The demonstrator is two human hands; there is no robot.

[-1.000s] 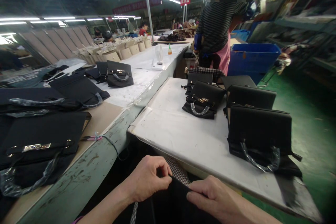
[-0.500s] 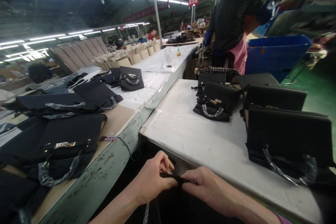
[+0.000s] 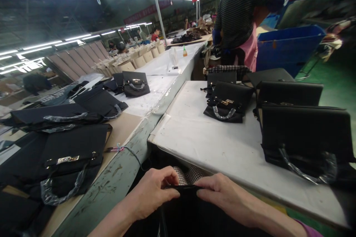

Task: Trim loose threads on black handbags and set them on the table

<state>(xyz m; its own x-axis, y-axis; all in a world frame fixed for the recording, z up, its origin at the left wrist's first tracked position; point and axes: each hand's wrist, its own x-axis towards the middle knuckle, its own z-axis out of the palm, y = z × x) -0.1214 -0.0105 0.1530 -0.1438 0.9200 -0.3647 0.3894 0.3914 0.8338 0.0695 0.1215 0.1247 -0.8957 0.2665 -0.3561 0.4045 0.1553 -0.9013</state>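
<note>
Low in the view, my left hand (image 3: pixel 151 192) and my right hand (image 3: pixel 222 196) both pinch the top edge of a black bag piece (image 3: pixel 183 211) held in front of me, below the table edge. Houndstooth lining (image 3: pixel 187 174) shows just behind that edge. Fingers of both hands are closed on the black edge. Ahead on the white table (image 3: pixel 200 137) stand several black handbags; the nearest one (image 3: pixel 306 137) is at the right with a plastic-wrapped handle. A smaller handbag (image 3: pixel 226 103) with a gold clasp lies further back.
A long bench at the left (image 3: pixel 122 126) carries more black handbags (image 3: pixel 69 152) and cream bags further back. A person in a striped top and pink apron (image 3: pixel 241 26) stands at the table's far end beside a blue bin (image 3: pixel 289 46). Green floor lies at the right.
My hands have stayed pinched on the black edge while drawing slightly together. The view has shifted a little, so the tables and bags sit differently in the picture.
</note>
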